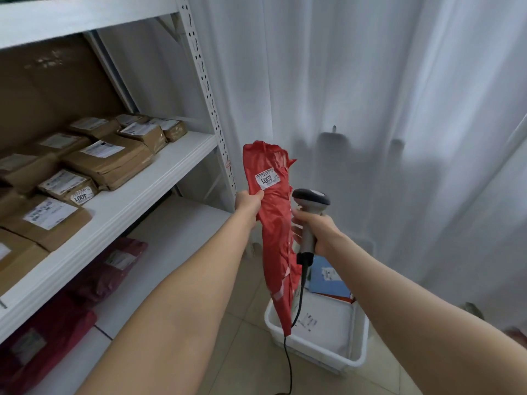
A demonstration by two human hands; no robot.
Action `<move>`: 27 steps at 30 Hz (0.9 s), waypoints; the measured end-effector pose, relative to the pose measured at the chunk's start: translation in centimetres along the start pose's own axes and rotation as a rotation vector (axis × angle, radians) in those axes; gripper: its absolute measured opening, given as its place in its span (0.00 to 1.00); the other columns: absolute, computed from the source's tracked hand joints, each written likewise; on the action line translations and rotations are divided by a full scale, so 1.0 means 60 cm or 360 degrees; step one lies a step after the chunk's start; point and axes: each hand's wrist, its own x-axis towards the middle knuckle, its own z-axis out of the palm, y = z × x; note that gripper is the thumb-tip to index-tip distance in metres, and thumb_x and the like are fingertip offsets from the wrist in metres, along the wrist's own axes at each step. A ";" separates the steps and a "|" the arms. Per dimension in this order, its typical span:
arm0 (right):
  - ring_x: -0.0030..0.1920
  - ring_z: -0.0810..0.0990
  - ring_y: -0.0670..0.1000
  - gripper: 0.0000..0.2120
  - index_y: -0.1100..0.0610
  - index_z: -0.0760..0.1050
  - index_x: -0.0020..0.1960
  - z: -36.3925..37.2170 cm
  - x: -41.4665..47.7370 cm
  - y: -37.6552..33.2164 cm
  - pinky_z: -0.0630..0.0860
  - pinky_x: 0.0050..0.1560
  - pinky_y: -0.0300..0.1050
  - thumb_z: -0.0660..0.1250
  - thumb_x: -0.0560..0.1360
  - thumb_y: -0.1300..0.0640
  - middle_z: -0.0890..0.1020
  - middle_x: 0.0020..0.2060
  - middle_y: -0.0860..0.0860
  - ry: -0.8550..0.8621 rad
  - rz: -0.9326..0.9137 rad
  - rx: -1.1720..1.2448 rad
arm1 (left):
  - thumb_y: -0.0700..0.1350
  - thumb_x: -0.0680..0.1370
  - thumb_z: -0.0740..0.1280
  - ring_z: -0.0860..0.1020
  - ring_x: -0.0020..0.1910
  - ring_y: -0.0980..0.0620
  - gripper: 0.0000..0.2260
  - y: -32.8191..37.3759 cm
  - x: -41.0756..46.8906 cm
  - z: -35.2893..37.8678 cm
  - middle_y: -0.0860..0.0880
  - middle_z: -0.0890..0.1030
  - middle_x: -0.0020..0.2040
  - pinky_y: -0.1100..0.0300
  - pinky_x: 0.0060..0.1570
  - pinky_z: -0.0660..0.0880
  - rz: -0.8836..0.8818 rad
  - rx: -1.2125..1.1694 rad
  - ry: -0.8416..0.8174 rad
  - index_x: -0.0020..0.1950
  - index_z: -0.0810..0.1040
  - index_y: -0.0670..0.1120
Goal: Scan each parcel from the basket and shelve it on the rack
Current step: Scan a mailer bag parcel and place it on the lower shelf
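The red parcel (pixel 278 238) hangs near the middle of the view, held upright above the floor and well clear of the rack (pixel 159 178), its lower tip dangling over the near rim of the white basket (pixel 360 346) at about five o'clock. It looks like a thin plastic mailer bag, crumpled and creased, with a torn or folded flap at its top end and a small white label (pixel 267 178) reading 2001 stuck near the twelve o'clock end. Judging by how it droops and folds, it is probably light and soft, with no stiffness of its own, and the glossy film may be slippery, so a firm pinch on a gathered edge near the label, where the bag bunches thicker, should serve best. The left hand (pixel 248 201) does just that, with thumb and fingers closed on the bag's edge at nine o'clock of the label. The right hand (pixel 316 232) has its fingers wrapped round the handle of a grey scanner (pixel 310 199), whose dark head sits at about four o'clock of the label, just beside the bag; its black cable (pixel 288 366) trails down toward six o'clock. On the rack at nine o'clock lie brown parcels (pixel 108 161), with dark red parcels (pixel 114 266) on the shelf below — seemingly the bag's likely home, though that is a guess.
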 end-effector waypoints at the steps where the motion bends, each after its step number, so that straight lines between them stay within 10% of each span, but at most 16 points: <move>1: 0.32 0.79 0.51 0.11 0.59 0.74 0.50 0.001 0.006 0.007 0.76 0.31 0.42 0.74 0.72 0.63 0.80 0.37 0.55 0.0031 0.0004 -0.0017 | 0.43 0.79 0.66 0.81 0.52 0.42 0.11 -0.005 0.001 -0.003 0.43 0.81 0.54 0.47 0.54 0.78 -0.0024 -0.0019 0.0009 0.60 0.77 0.41; 27: 0.26 0.77 0.49 0.18 0.57 0.71 0.50 0.025 0.049 0.070 0.76 0.27 0.42 0.77 0.70 0.54 0.78 0.35 0.54 0.0281 0.0234 0.0110 | 0.43 0.83 0.57 0.77 0.56 0.43 0.14 -0.054 0.053 -0.179 0.43 0.77 0.59 0.55 0.53 0.73 -0.0131 0.0048 0.0423 0.66 0.72 0.41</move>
